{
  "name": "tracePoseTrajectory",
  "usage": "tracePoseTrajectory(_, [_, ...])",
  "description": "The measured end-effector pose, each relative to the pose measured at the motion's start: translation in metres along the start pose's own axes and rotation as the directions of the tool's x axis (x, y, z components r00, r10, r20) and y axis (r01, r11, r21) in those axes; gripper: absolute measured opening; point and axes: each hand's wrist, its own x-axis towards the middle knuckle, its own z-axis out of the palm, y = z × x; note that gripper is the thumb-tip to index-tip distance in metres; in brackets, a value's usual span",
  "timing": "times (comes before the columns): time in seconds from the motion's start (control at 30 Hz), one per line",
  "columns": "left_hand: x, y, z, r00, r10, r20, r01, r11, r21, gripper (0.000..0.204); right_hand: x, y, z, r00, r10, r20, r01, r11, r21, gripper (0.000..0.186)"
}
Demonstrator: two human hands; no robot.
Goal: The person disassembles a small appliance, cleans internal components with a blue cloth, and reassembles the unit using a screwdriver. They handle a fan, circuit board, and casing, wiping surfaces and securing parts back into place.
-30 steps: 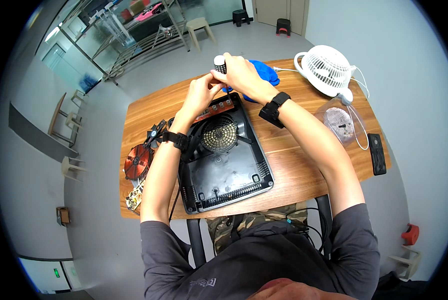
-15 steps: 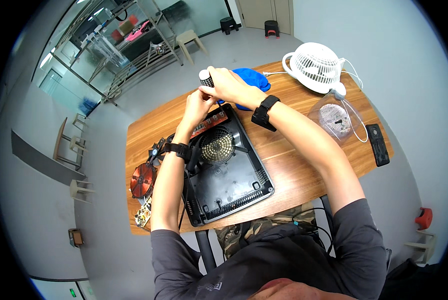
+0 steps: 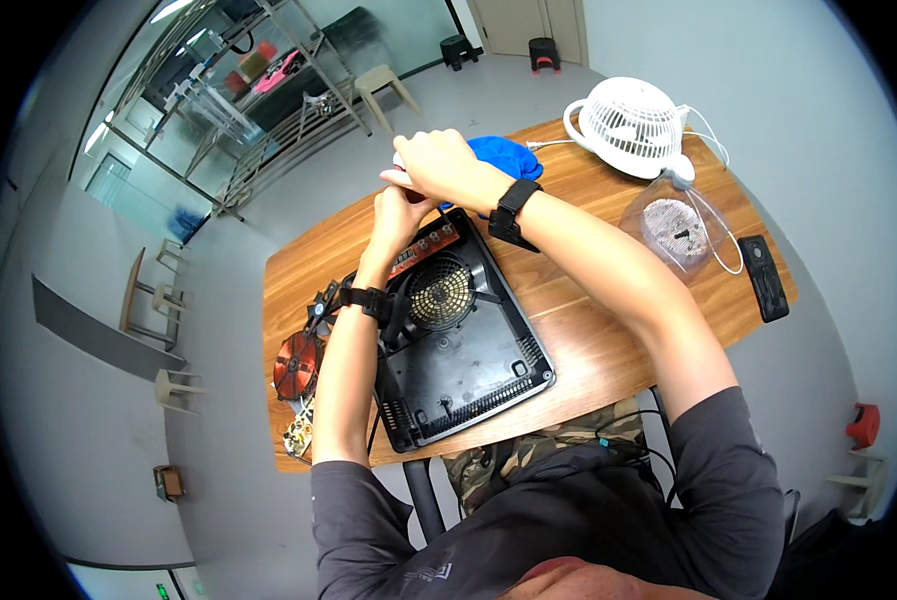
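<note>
A black plastic induction cooker base lies tilted on the wooden table, its inside facing up. Set into it are a round fan and, along the far end, a reddish-brown circuit board strip. My right hand is wrapped over the handle of a screwdriver, hiding most of it; only the pale handle end shows. Its thin shaft points down to the base's far end. Just below, my left hand is closed around the screwdriver's lower part, fingertips partly hidden by the right hand.
A copper coil and a loose circuit board lie at the table's left edge. Blue cloth sits beyond the base. To the right are a white fan housing, a clear cover and a black elongated part.
My right hand has turned over the screwdriver handle and now covers most of it. My left hand keeps its place beneath. The whole view has shifted slightly.
</note>
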Motion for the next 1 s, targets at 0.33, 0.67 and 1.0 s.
tracePoseTrajectory(0.33, [0.007,-0.037,-0.004,0.989,0.094,0.114,-0.047,0.932,-0.36,0.023,0.008,0.004,-0.004,0.984,0.02,0.178,-0.025,0.999,0.029,0.037])
tracePoseTrajectory(0.67, [0.009,-0.012,0.005,0.997,0.057,-0.043,-0.064,0.982,-0.175,0.026,0.014,0.004,0.001,0.998,-0.051,0.035,0.057,0.979,-0.194,0.036])
tracePoseTrajectory(1.0, [0.011,-0.028,-0.003,0.989,0.012,0.147,0.028,0.962,-0.27,0.032,0.014,-0.021,-0.016,0.965,0.148,0.219,-0.08,0.954,-0.29,0.037])
